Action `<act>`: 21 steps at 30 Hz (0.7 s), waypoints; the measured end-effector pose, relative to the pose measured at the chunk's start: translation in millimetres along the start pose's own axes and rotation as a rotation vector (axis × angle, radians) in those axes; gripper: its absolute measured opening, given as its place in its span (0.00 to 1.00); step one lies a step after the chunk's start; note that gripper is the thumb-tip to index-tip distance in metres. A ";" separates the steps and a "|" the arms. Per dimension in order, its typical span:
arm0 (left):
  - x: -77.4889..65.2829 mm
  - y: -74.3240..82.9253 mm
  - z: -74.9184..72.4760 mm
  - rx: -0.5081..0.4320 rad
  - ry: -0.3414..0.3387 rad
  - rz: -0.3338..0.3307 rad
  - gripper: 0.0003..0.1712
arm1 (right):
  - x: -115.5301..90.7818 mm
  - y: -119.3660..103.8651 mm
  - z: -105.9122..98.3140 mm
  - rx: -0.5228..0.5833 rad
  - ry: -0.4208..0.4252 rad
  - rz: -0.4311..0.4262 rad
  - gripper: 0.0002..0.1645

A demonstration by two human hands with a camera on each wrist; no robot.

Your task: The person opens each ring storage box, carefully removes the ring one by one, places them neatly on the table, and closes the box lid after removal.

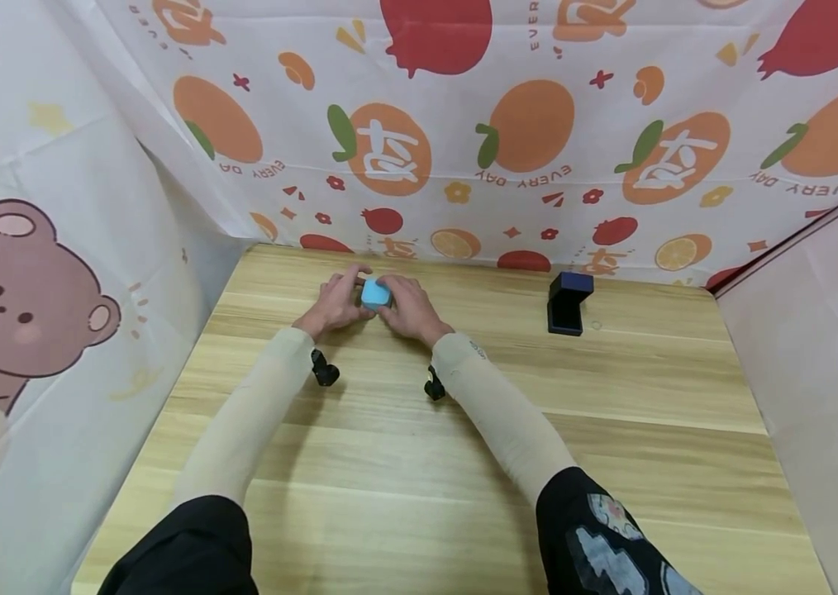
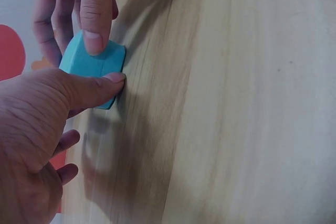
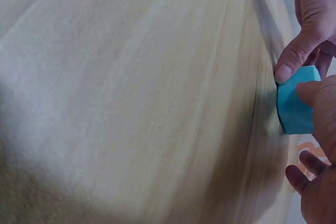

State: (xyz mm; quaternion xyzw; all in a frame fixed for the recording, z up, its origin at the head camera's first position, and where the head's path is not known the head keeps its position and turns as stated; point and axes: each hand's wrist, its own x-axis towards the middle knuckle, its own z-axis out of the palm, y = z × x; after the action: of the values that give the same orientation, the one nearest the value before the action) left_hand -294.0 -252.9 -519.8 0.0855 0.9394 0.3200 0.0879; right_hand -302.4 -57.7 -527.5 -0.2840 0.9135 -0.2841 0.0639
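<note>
A small light-blue box (image 1: 375,295) with rounded edges sits on the wooden table near its back edge, its lid closed. From the left, my left hand (image 1: 339,302) holds it, the thumb low on its front face near the bottom edge. My right hand (image 1: 411,309) grips it from the other side. In the left wrist view, the right thumb presses on the front of the box (image 2: 92,61), above the left thumb. Fingers of both hands go round behind the box, partly hidden by it.
To the right, a dark navy box (image 1: 566,307) stands with its lid up. A small, faint ring-like thing (image 1: 596,325) lies beside it. Behind the table (image 1: 389,479) hangs a fruit-print cloth (image 1: 456,211); a bear-print cloth (image 1: 40,297) hangs on the left.
</note>
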 end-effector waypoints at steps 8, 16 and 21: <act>1.5 3.3 -0.6 -0.037 -0.013 -0.007 0.44 | 2.7 3.3 3.0 -0.014 -0.002 0.007 0.30; 0.3 3.8 -0.1 -0.056 -0.013 -0.019 0.43 | 4.9 1.4 2.3 -0.027 -0.010 0.021 0.28; -0.4 2.1 0.3 -0.058 -0.010 -0.025 0.45 | 4.5 -1.1 -0.4 -0.025 -0.018 0.028 0.26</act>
State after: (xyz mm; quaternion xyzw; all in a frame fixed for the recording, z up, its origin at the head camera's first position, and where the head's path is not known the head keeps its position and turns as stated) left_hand -293.3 -251.2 -518.7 0.0726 0.9302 0.3457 0.0992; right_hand -305.8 -60.7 -526.4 -0.2743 0.9204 -0.2690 0.0725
